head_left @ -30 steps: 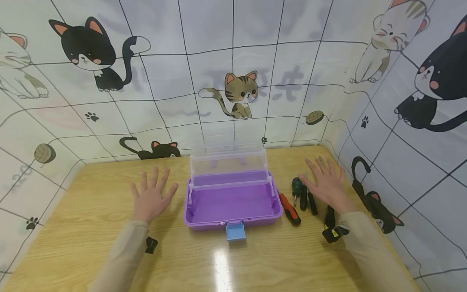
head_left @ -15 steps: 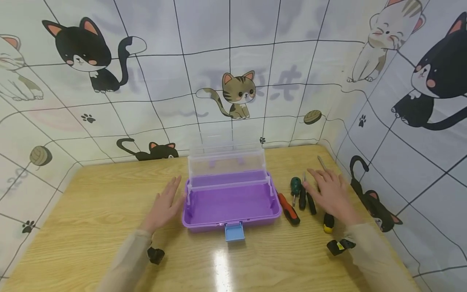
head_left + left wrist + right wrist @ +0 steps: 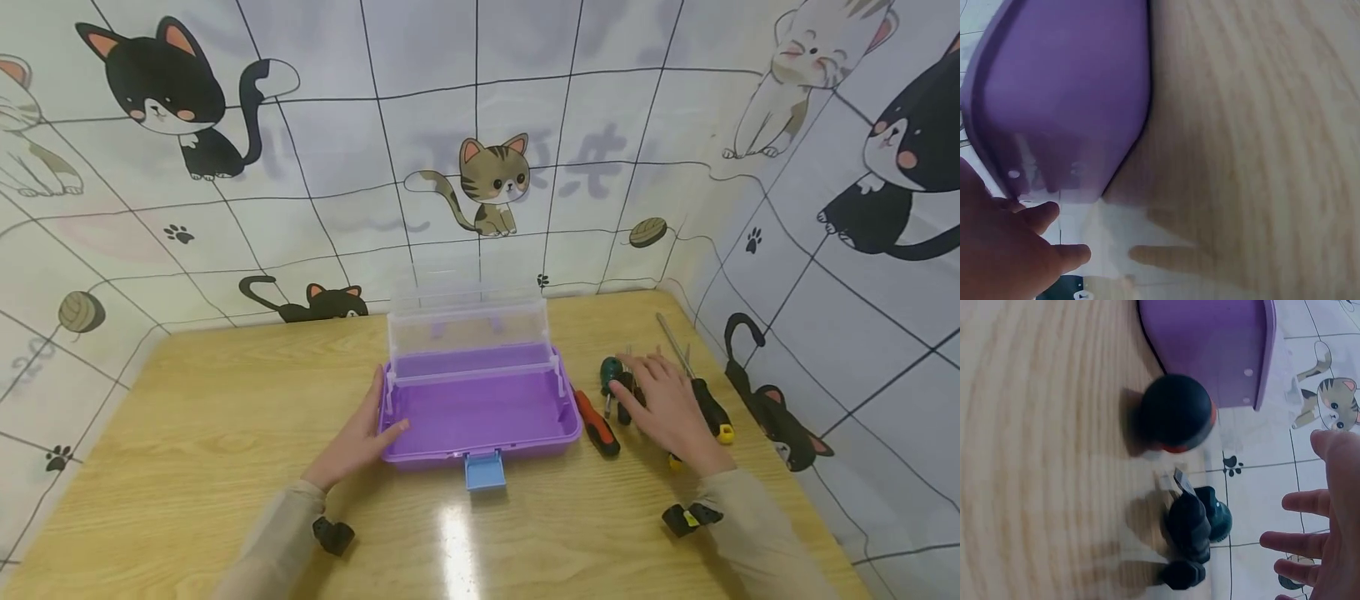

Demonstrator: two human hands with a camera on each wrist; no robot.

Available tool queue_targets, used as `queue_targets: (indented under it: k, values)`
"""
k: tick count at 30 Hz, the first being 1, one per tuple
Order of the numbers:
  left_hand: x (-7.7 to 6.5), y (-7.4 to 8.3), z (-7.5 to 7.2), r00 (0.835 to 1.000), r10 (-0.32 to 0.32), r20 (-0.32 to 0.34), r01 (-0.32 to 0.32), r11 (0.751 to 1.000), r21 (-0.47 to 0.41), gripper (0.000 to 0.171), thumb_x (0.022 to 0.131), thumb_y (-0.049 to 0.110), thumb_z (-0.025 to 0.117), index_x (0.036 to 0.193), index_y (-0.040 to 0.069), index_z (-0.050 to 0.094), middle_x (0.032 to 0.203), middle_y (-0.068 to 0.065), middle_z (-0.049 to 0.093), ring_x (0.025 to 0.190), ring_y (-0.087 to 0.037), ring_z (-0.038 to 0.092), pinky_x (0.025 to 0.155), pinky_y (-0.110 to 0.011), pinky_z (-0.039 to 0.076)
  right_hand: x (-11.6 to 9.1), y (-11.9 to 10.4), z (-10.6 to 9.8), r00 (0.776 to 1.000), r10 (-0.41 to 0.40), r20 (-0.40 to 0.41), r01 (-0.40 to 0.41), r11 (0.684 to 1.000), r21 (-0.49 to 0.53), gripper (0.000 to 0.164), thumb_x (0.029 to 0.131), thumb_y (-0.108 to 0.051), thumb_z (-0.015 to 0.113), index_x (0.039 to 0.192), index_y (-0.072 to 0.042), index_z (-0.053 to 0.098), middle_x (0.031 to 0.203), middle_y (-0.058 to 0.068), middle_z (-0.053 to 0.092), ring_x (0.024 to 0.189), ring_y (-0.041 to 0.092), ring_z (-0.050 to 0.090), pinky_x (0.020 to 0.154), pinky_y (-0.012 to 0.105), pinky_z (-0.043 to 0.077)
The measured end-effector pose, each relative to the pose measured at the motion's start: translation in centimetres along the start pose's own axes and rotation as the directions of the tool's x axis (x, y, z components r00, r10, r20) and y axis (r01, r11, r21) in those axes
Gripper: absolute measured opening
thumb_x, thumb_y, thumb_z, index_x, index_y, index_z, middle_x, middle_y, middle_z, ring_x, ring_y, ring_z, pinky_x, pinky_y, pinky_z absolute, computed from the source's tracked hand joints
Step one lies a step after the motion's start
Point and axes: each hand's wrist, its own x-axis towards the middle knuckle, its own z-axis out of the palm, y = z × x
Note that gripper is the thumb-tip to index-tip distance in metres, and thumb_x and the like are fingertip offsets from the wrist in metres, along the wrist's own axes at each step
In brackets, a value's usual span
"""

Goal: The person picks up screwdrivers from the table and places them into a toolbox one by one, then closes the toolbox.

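Observation:
A purple toolbox (image 3: 480, 408) with its clear lid (image 3: 468, 325) raised stands mid-table, its blue latch (image 3: 484, 472) hanging down in front. My left hand (image 3: 360, 437) is at its left side, thumb over the rim and straight fingers (image 3: 1072, 256) outside the wall. My right hand (image 3: 663, 408) hovers above several screwdrivers right of the box, fingers extended and spread, holding nothing. Among them are a green-handled screwdriver (image 3: 611, 369), a red-and-black handle (image 3: 597, 423) beside the box, and a long screwdriver (image 3: 708, 400) with a black-and-yellow handle. The hand partly covers other black handles.
The wooden table (image 3: 225, 450) runs up to a wall covering (image 3: 337, 150) printed with cartoon cats. A second printed wall (image 3: 862, 350) borders the table's right edge. Black wrist cameras (image 3: 333, 535) sit on both sleeves.
My left hand has moved right and down to the toolbox's left side, its thumb now over the rim. The right hand has shifted left over the tools, uncovering the long screwdriver.

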Motion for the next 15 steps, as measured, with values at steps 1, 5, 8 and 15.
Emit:
queue_targets:
  k: [1,5,8,15]
  values:
    - [0.0,-0.1,0.2,1.0,0.007,0.001,-0.007,1.0,0.002,0.102,0.091,0.027,0.068,0.152,0.004,-0.011,0.159,-0.016,-0.01,0.144,-0.033,-0.003,0.114,-0.052,0.004,0.0,-0.1,0.1,1.0,-0.006,0.004,0.006,1.0,0.002,0.057,0.101,-0.044,0.046,0.144,-0.008,0.043,0.139,0.026,0.045,0.134,0.049,0.026,0.1,0.072,0.018]
    - [0.1,-0.4,0.8,1.0,0.018,0.002,-0.018,1.0,-0.02,0.121,0.08,0.024,0.08,0.153,0.014,-0.015,0.16,-0.01,-0.011,0.145,-0.031,-0.004,0.113,-0.054,0.005,-0.1,-0.3,0.6,0.999,-0.039,0.009,0.039,0.999,0.004,0.055,0.101,-0.043,0.046,0.143,-0.008,0.043,0.136,0.025,0.047,0.131,0.047,0.03,0.099,0.07,0.022]
    - [0.3,-0.3,1.1,1.0,0.024,0.014,-0.023,0.998,-0.058,0.128,0.074,0.024,0.085,0.153,0.022,-0.016,0.16,-0.008,-0.01,0.145,-0.031,-0.003,0.112,-0.058,0.007,-0.2,-0.4,0.8,0.997,-0.075,-0.026,0.075,0.997,0.022,0.052,0.1,-0.038,0.05,0.141,-0.005,0.047,0.132,0.024,0.051,0.128,0.045,0.035,0.096,0.069,0.027]
    - [0.6,0.4,1.2,0.999,0.028,0.044,-0.025,0.996,-0.083,0.134,0.07,0.026,0.088,0.153,0.022,-0.018,0.16,-0.012,-0.012,0.144,-0.035,-0.003,0.11,-0.061,0.008,-0.2,-1.1,1.4,0.991,-0.123,-0.046,0.126,0.989,0.074,0.051,0.1,-0.035,0.052,0.139,-0.002,0.049,0.129,0.022,0.052,0.124,0.043,0.04,0.097,0.063,0.033]
